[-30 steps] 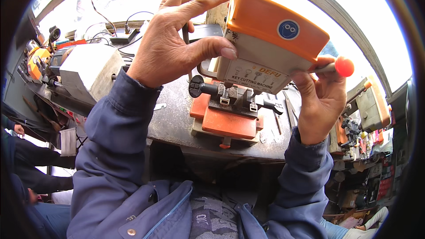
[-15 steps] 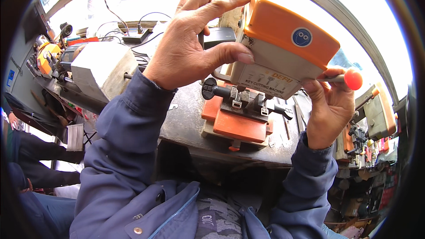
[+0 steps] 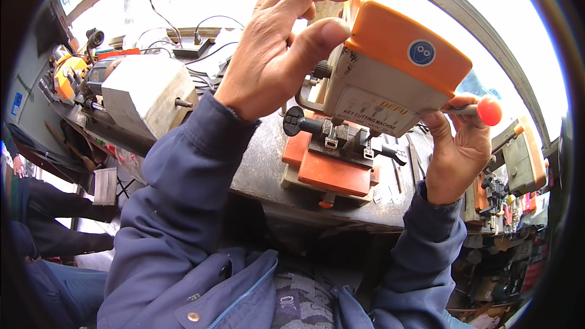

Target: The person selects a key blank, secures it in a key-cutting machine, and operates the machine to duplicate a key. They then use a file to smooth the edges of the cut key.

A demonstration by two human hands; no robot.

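A key cutting machine stands on the bench, with an orange cover [image 3: 396, 30] over a grey casing [image 3: 365, 100]. My left hand [image 3: 274, 55] is at the cover's upper left corner, thumb and forefinger apart and their tips at its edge. With the thumb on the front of the casing's lower right corner, my right hand [image 3: 457, 152] grips the machine; its other fingers are partly hidden behind. A lever with a red knob [image 3: 489, 111] sticks out there. Below the casing are black clamps [image 3: 341, 137] with wing handles, above an orange carriage [image 3: 335, 173].
Another machine with a pale boxy housing [image 3: 143, 94] stands at left. A similar orange and grey machine [image 3: 518, 158] is at right. Black cables run to a power strip [image 3: 192, 49] near the window. Another person's dark trouser legs [image 3: 61, 219] show at lower left.
My left thumb has come off the casing's front and risen to the orange cover's corner, showing a black knob on the side. My right hand keeps its grip. The view has shifted slightly.
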